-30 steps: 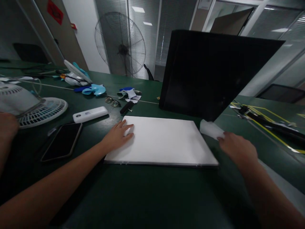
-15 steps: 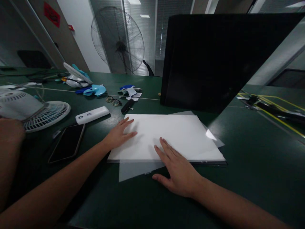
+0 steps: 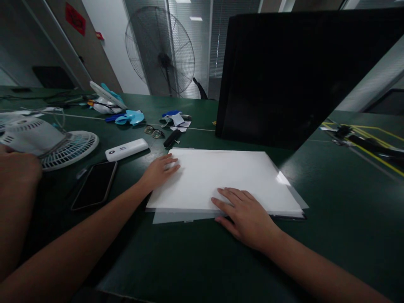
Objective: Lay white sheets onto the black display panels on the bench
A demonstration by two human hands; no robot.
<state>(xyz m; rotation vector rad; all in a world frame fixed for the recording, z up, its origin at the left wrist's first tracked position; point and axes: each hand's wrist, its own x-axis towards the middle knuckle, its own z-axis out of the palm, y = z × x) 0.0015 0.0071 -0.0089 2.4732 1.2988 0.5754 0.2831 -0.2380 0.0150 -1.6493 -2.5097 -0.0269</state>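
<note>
A flat white sheet or stack of paper (image 3: 217, 172) lies on the green table. A translucent sheet (image 3: 176, 216) pokes out from under it along the front and right, slightly askew. Something thin and dark shows below the front right corner. My left hand (image 3: 159, 173) rests at the paper's left edge, fingers apart and reaching onto the white surface. At the front edge, my right hand (image 3: 248, 219) lies palm down with fingers spread on the paper and the thumb out over the front edge. Neither hand has anything gripped.
A black monitor (image 3: 293, 80) stands behind the paper. To the left are a smartphone (image 3: 95, 185), a white oblong device (image 3: 126, 150), a white fan (image 3: 71, 149), glasses (image 3: 154, 131) and a dark slim object (image 3: 172, 138). Another person's hand (image 3: 19, 172) is at the far left.
The translucent sheet has turned under the white paper and now sticks out less at the front, more evenly. My right hand has shifted slightly right. The view has moved a little.
</note>
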